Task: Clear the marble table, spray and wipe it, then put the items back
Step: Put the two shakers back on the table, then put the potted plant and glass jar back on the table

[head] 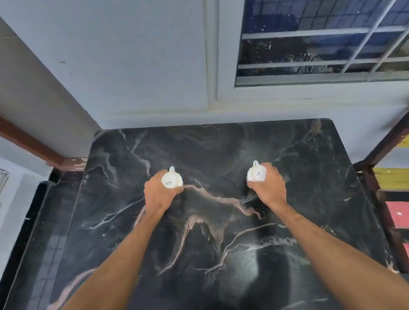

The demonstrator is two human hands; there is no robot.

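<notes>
Left hand (pixel 159 196) and right hand (pixel 270 186) are each wrapping fingers round a small white cup, left cup (pixel 171 181) and right cup (pixel 257 174), mid-worktop (pixel 219 252), handles pointing far; both cups are looking light, rigid, slick and breakable, so whole-body grips seem safest.

the marble table (pixel 222 252) shows bare stone between the two cups, beyond them up to the back edge, and along both flanks. the left cup (pixel 171 180) and right cup (pixel 256 173) are well apart at mid-depth, each wrapped by a hand: left hand (pixel 158 194), right hand (pixel 269 186). both forearms cross the near half, with a bare lane between them. the wall (pixel 128 62) closes the back edge. a wooden trim (pixel 19 139) meets the left rear corner. a dark frame (pixel 390 138) runs just beside the right edge. a lower black ledge (pixel 55 217) borders the left edge.
</notes>
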